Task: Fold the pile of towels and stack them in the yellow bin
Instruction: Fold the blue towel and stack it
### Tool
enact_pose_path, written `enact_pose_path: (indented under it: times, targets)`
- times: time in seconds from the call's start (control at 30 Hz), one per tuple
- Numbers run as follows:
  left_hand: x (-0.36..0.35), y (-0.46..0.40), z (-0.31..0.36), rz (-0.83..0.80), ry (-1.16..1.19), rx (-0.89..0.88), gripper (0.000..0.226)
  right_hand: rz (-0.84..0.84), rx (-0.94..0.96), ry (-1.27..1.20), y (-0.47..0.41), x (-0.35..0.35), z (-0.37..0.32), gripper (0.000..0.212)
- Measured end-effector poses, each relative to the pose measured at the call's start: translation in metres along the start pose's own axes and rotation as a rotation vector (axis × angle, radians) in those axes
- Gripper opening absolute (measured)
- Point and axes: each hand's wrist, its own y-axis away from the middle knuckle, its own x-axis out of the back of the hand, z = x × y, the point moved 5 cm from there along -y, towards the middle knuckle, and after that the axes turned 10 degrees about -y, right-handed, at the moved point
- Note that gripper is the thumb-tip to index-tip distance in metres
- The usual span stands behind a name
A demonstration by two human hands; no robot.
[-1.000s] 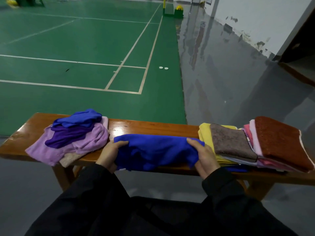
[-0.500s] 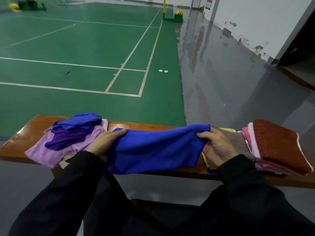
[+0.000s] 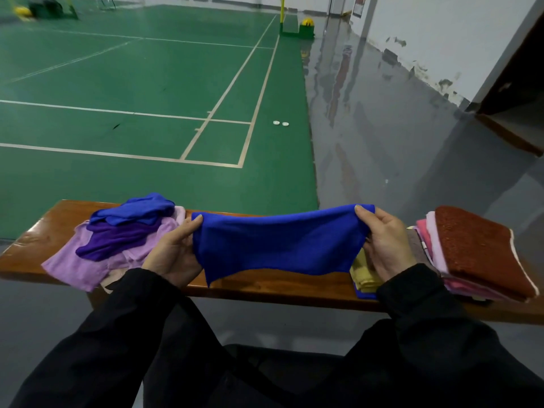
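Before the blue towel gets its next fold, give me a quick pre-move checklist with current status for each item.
1. Left hand grips the blue towel: ok.
2. Right hand grips the other end: ok.
3. Towel stretched between both hands, off the bench: ok.
4. Bare bench below for laying it down: ok.
5. Unfolded pile apart from folded stack: ok.
6. Yellow bin in view: not ok.

The blue towel stretched between both hands covers the middle of the tabletop and the left side of the yellow towel. The right hand hides most of the folded stack behind it. The tabletop's right end runs out of view. Far left, a yellow and green object is too blurred to identify. No yellow bin can be made out.
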Motion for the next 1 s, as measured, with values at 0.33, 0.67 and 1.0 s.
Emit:
enact_pose_path:
  times: [0.33, 0.67, 1.0]
  targets:
    - [0.0, 0.024, 0.033, 0.269, -0.242, -0.373, 0.012, -0.023, 0.161, -0.132, 0.016, -0.004, -0.032, 0.023]
    - [0.011, -0.021, 0.034, 0.345, -0.394, -0.453, 0.018, -0.134, 0.045, -0.069, -0.022, -0.017, -0.008, 0.031]
    - [0.088, -0.122, -0.053, 0.436, -1.276, 0.016, 0.083, 0.049, -0.261, 0.687, -0.094, 0.006, 0.136, 0.087]
